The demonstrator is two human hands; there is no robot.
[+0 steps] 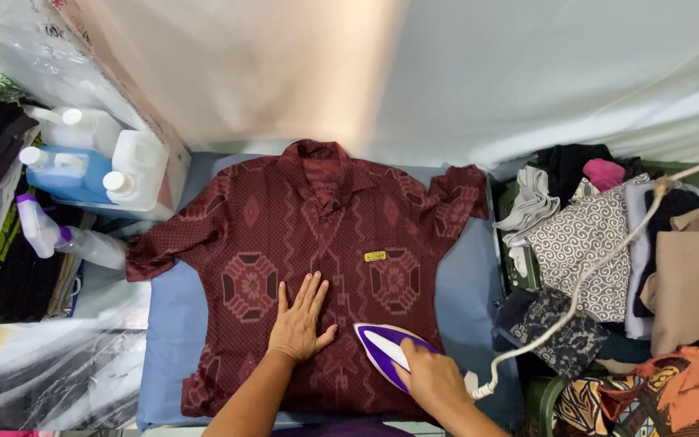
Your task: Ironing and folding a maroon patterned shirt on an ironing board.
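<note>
Left hand [300, 320] spread flat, grip open, pinning the maroon patterned shirt [309, 243] smooth on the blue padded surface [167, 324]; right hand [433, 379] closed around the purple iron [386, 350], soleplate down on the lower front. Spray and detergent bottles [82, 170] crowding the left edge, white cord [584, 275] trailing over the heaped clothes [608, 251] at right.

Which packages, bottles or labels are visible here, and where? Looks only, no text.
Yellow label: small rectangle sewn on the dark red patterned shirt, ahead of the right hand on the purple and white iron.
White jugs: upper left, capped, boxy.
Blue jug: between them, white cap.
Spray bottle: lying left of the shirt, whitish, purple trim.
Left hand: flat on the shirt.
</note>
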